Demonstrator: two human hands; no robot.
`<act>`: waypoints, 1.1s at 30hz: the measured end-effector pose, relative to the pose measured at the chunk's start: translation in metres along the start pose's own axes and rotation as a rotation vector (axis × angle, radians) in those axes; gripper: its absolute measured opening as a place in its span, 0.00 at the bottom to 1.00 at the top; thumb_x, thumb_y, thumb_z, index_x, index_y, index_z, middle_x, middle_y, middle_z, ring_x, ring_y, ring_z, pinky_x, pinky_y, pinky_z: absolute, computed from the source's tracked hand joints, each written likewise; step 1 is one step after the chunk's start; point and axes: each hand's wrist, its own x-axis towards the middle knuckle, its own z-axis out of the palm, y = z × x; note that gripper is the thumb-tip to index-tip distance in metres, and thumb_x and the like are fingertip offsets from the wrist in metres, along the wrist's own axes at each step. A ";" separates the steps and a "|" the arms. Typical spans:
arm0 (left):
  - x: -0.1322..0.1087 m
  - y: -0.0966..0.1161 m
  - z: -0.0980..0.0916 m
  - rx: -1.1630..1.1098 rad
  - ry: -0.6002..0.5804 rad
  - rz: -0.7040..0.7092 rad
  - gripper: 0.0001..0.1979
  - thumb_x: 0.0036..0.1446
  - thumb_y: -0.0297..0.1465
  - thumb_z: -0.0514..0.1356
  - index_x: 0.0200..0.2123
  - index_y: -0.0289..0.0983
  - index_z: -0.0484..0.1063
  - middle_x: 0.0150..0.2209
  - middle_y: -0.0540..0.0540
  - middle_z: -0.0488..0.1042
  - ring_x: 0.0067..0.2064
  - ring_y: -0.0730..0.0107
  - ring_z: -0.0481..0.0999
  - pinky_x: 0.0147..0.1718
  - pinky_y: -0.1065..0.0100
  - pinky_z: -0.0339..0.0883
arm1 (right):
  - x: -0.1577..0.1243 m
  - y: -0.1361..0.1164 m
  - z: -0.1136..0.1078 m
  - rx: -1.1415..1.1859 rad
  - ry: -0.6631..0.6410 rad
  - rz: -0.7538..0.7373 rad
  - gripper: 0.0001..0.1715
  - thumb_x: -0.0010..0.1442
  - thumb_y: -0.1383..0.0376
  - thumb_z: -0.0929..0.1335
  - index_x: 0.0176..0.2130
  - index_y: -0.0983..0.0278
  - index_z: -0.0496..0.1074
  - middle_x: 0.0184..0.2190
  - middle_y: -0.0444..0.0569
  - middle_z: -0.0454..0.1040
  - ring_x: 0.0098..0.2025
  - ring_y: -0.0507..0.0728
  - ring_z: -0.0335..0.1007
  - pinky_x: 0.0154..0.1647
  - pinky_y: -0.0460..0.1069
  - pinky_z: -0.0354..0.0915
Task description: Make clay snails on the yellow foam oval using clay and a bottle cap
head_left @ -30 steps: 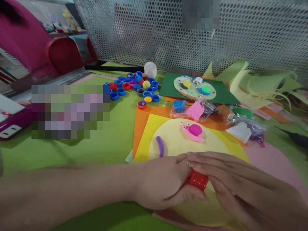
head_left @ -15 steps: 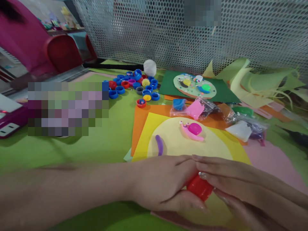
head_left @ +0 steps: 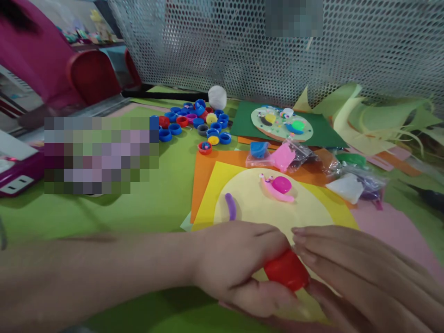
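Note:
My left hand (head_left: 243,263) is wrapped round a shiny red piece (head_left: 286,270), with the thumb below and the fingers above. Whether it is clay or plastic I cannot tell. My right hand (head_left: 350,273) comes in from the right, its thumb at the red piece's right edge and its fingers held long and together above. Beneath both hands lies a cream paper circle (head_left: 249,194) on a yellow sheet (head_left: 204,208). On the circle sit a pink clay snail (head_left: 279,186) and a curved purple clay roll (head_left: 230,206).
Several bottle caps (head_left: 175,129) and a white ball (head_left: 217,97) stand at the back. Clay packets (head_left: 282,156) lie behind the snail. A decorated disc (head_left: 256,122) rests on green card (head_left: 326,129). Perforated metal (head_left: 222,46) borders the table's back. Curled paper (head_left: 350,115) is at right.
My right fingers have drawn back slightly to the right from the left hand, so more of the red piece shows. The left hand stays around it.

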 end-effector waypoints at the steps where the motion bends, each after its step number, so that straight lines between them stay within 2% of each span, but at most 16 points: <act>1: 0.000 0.000 0.000 -0.004 0.007 -0.016 0.21 0.58 0.48 0.40 0.25 0.38 0.57 0.22 0.47 0.64 0.22 0.69 0.64 0.21 0.71 0.62 | 0.005 -0.001 -0.001 -0.024 0.027 -0.013 0.09 0.61 0.69 0.62 0.39 0.67 0.70 0.36 0.52 0.75 0.42 0.59 0.71 0.46 0.53 0.68; 4: -0.001 0.001 0.000 0.011 0.012 -0.063 0.19 0.55 0.48 0.43 0.23 0.40 0.52 0.21 0.50 0.60 0.20 0.71 0.60 0.18 0.71 0.58 | 0.021 -0.003 -0.002 -0.064 0.082 -0.073 0.10 0.60 0.70 0.62 0.29 0.67 0.70 0.26 0.53 0.75 0.33 0.59 0.73 0.35 0.54 0.69; 7: -0.001 0.003 0.001 0.059 0.014 -0.072 0.17 0.54 0.46 0.43 0.22 0.40 0.48 0.19 0.52 0.56 0.19 0.72 0.56 0.16 0.71 0.55 | 0.030 -0.005 0.000 -0.094 0.101 -0.105 0.16 0.62 0.69 0.60 0.26 0.66 0.70 0.19 0.50 0.73 0.25 0.57 0.70 0.26 0.53 0.67; 9: -0.001 0.005 0.002 0.108 0.011 -0.077 0.17 0.54 0.45 0.41 0.21 0.40 0.47 0.18 0.53 0.55 0.18 0.73 0.56 0.16 0.71 0.54 | 0.029 -0.007 0.002 -0.108 0.068 -0.103 0.20 0.64 0.69 0.57 0.25 0.65 0.68 0.16 0.48 0.71 0.22 0.56 0.68 0.22 0.52 0.64; 11: -0.002 0.006 0.002 0.165 -0.007 -0.101 0.17 0.54 0.45 0.41 0.21 0.40 0.49 0.18 0.52 0.56 0.18 0.72 0.57 0.16 0.71 0.55 | 0.026 -0.007 0.003 -0.107 -0.027 -0.104 0.20 0.64 0.69 0.56 0.24 0.64 0.67 0.16 0.48 0.70 0.21 0.55 0.67 0.19 0.52 0.61; 14: -0.002 0.009 0.001 0.268 -0.059 -0.162 0.16 0.54 0.43 0.45 0.21 0.39 0.54 0.18 0.51 0.61 0.18 0.72 0.61 0.16 0.72 0.57 | 0.020 -0.006 0.003 -0.083 -0.134 -0.108 0.17 0.62 0.69 0.58 0.25 0.65 0.67 0.18 0.49 0.69 0.22 0.55 0.66 0.18 0.51 0.59; 16: -0.001 0.011 0.001 0.324 -0.086 -0.188 0.15 0.53 0.42 0.48 0.21 0.39 0.56 0.19 0.50 0.63 0.19 0.72 0.63 0.17 0.72 0.59 | 0.019 -0.006 0.004 -0.069 -0.143 -0.102 0.16 0.62 0.68 0.58 0.25 0.65 0.67 0.19 0.49 0.68 0.22 0.55 0.65 0.17 0.51 0.57; 22: 0.001 0.015 0.000 0.332 -0.077 -0.187 0.14 0.52 0.40 0.47 0.20 0.38 0.58 0.17 0.50 0.62 0.18 0.71 0.62 0.16 0.71 0.57 | 0.027 -0.011 0.010 -0.040 -0.028 -0.028 0.18 0.54 0.78 0.58 0.18 0.63 0.62 0.13 0.45 0.62 0.19 0.53 0.60 0.16 0.49 0.55; 27: -0.001 0.016 0.001 0.311 -0.045 -0.193 0.15 0.54 0.39 0.43 0.21 0.38 0.58 0.17 0.50 0.62 0.18 0.72 0.61 0.15 0.71 0.57 | 0.031 -0.017 0.014 0.065 0.073 0.105 0.16 0.48 0.80 0.57 0.19 0.61 0.59 0.13 0.42 0.59 0.17 0.51 0.56 0.16 0.48 0.53; 30: -0.001 0.017 0.001 0.315 -0.033 -0.178 0.16 0.54 0.40 0.44 0.21 0.38 0.59 0.17 0.50 0.62 0.18 0.72 0.62 0.16 0.72 0.58 | 0.026 -0.019 0.016 0.189 0.084 0.184 0.15 0.48 0.81 0.57 0.23 0.61 0.58 0.14 0.40 0.59 0.18 0.50 0.57 0.17 0.47 0.54; 33: 0.000 0.017 0.002 0.321 -0.016 -0.173 0.16 0.54 0.40 0.46 0.21 0.37 0.59 0.17 0.50 0.63 0.17 0.73 0.62 0.15 0.72 0.57 | 0.022 -0.019 0.018 0.286 0.040 0.236 0.13 0.51 0.79 0.57 0.26 0.62 0.58 0.17 0.41 0.61 0.19 0.49 0.57 0.17 0.45 0.54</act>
